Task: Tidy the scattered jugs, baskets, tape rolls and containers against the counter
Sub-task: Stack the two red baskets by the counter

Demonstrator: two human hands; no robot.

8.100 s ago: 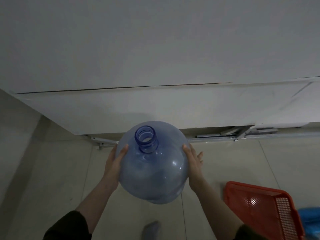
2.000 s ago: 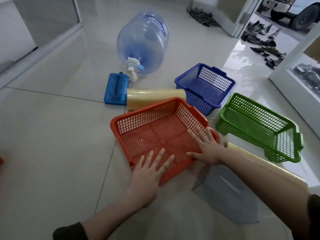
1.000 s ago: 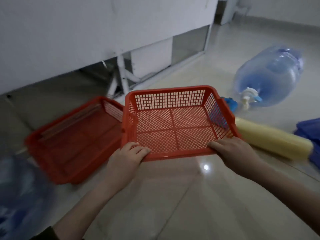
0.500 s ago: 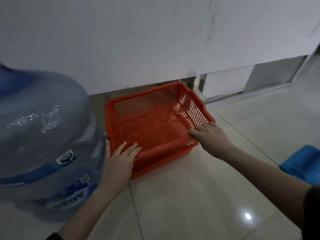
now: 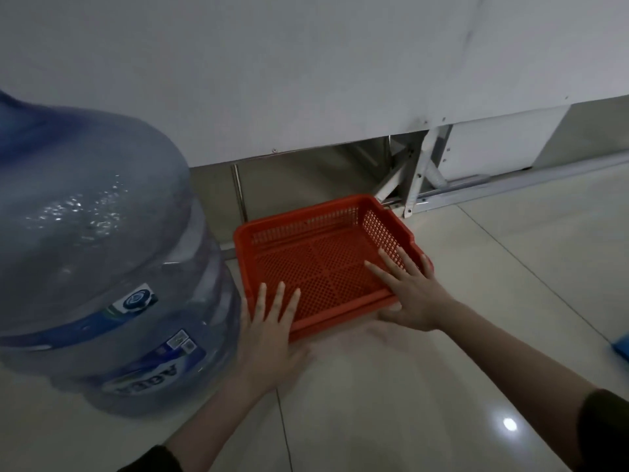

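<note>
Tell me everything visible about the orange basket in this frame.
The orange basket is a shallow rectangular tray of plastic mesh with a solid rim. It looks empty and sits flat on the tiled floor below the white counter panel, right of the big water jug. The left hand lies open at its near left corner; the right hand lies open over its near right corner.

Two bare forearms reach into view from the bottom edge. The left hand (image 5: 269,332) and right hand (image 5: 413,294) wear no gloves, rings or watch. A dark sleeve (image 5: 153,461) is pushed up the left arm near the elbow. A second dark sleeve cuff (image 5: 606,427) shows on the right arm at the frame's lower right corner.
</note>
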